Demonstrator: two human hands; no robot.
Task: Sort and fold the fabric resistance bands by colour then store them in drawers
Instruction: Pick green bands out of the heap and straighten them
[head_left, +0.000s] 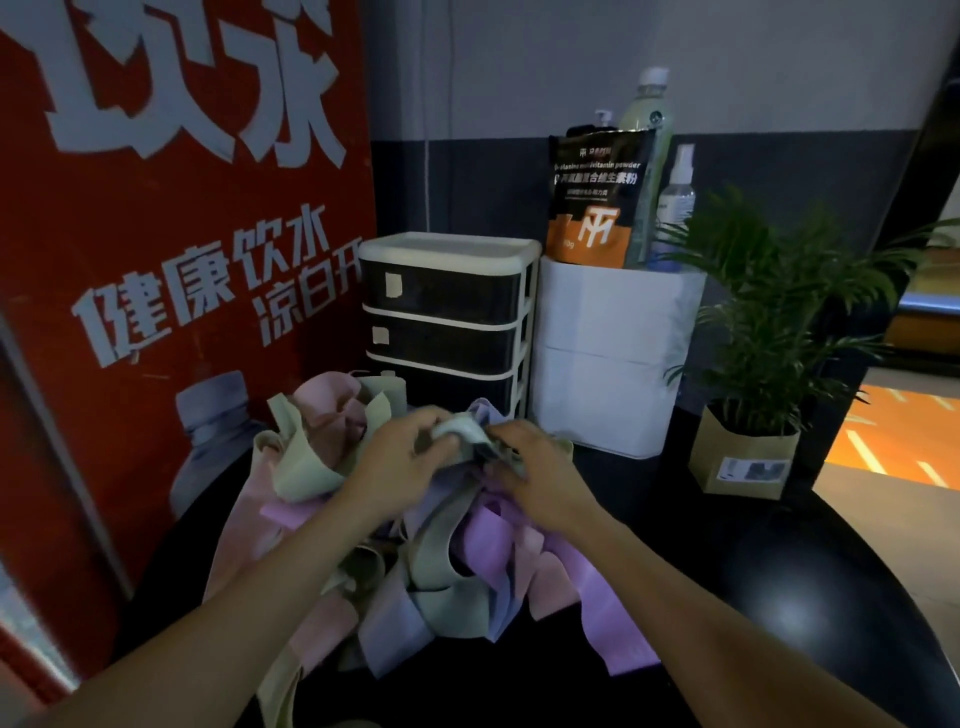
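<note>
Two bare forearms reach in from the near edge over a dark worktop (810, 597), and both hands meet on top of a loose pile of fabric bands (415, 551) in pink, sage green, lilac and pale blue. The left hand (400, 457) has its fingers curled round a folded green band (462, 431), pinching it at the top of the heap; the right hand (535, 467) grips the same band from the other side, fingers bent down onto it. The picture is blurred just there, so how the fold lies I cannot tell.

The pile spreads across the near-left part of the worktop, some bands trailing toward the front edge. Right behind it stands a small drawer unit (447, 317) with a white frame and three dark drawers, all closed. Just beside that, to the right, is a white box (613, 353) carrying a black-and-orange pouch (597, 197), a tall bottle (647, 119) and a spray bottle (678, 192). Further right a potted palm (753, 322) sits in a brown paper pot. A red poster (171, 249) with white characters fills the left wall.
</note>
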